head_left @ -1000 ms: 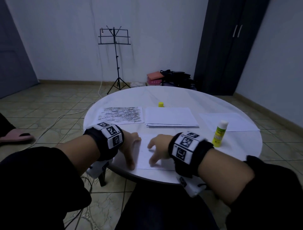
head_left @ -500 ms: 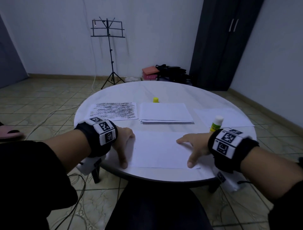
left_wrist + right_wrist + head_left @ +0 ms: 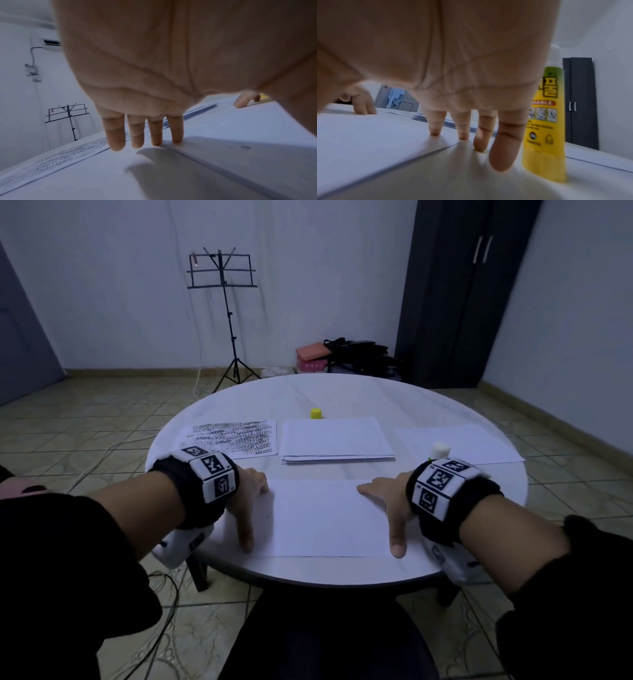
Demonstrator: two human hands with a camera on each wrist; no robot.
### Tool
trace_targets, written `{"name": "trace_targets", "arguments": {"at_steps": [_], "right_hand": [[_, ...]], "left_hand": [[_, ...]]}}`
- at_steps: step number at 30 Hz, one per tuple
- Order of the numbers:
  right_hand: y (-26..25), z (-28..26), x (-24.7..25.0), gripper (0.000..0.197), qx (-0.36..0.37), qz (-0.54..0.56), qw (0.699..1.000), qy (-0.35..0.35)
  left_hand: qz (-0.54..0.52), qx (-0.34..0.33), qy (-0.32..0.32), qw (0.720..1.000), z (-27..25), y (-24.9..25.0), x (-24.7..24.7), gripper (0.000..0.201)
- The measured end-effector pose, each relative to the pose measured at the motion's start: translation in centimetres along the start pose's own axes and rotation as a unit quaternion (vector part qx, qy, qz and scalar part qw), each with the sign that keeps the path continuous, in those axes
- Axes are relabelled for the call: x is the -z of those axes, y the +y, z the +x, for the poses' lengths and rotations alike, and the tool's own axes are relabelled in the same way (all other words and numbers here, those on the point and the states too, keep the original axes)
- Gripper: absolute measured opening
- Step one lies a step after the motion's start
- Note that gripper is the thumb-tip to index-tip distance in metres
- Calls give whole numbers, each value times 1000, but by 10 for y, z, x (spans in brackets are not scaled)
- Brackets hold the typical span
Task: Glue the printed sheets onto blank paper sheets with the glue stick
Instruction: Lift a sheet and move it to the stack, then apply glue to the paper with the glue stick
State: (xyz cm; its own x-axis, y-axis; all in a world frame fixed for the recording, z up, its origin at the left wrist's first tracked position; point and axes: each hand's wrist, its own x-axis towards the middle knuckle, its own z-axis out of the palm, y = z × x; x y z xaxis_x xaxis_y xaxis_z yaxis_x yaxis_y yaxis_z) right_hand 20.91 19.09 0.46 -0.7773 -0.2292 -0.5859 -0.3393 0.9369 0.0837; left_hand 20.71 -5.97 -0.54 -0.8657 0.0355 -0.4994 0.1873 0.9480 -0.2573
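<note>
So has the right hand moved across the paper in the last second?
Yes. The right hand slid rightward along the sheet, ending beside the glue stick.

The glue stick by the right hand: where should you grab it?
Probably around the yellow middle of the glue stick, coming from its left side with the right hand. It stands upright on the table, cap off, so keep fingers below the white top.

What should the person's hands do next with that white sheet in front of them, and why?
Probably lift the right hand off the sheet and reach for the glue stick standing just beside it. Both hands lie flat at the sheet's ends, the left hand can hold it, and the yellow cap is already off.
</note>
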Motion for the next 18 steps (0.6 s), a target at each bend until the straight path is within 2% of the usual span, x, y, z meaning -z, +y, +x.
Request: {"name": "trace_targets", "arguments": {"at_steps": [3, 5, 9, 10, 12, 14, 16, 18], "right_hand": [[1, 5, 4, 127, -5, -4, 1000, -8], [3, 8, 1, 130, -1, 13, 1000, -3], [6, 12, -9, 135, -7, 43, 999, 18], [7, 12, -11, 134, -9, 49, 999, 16], [8, 8, -14, 129, -3, 78, 997, 9], [7, 3, -16, 122, 3, 96, 995, 11], [5, -2, -18, 112, 1, 88, 996, 17], [0, -7, -18, 92, -1, 79, 997, 22]], "left_hand": [[-55, 1, 16, 998, 2, 1, 1, 108], [-135, 2, 34, 990, 7, -1, 1, 113], [-319, -9, 23, 947, 15, -13, 0, 134], [-353, -13, 20, 935, 15, -15, 0, 135], [-393, -16, 12, 919, 12, -17, -3, 125], [-383, -17, 9, 924, 8, -16, -7, 119], [-320, -19, 15, 947, 6, -12, -9, 117], [-254, -18, 27, 967, 1, -6, -9, 114]]}}
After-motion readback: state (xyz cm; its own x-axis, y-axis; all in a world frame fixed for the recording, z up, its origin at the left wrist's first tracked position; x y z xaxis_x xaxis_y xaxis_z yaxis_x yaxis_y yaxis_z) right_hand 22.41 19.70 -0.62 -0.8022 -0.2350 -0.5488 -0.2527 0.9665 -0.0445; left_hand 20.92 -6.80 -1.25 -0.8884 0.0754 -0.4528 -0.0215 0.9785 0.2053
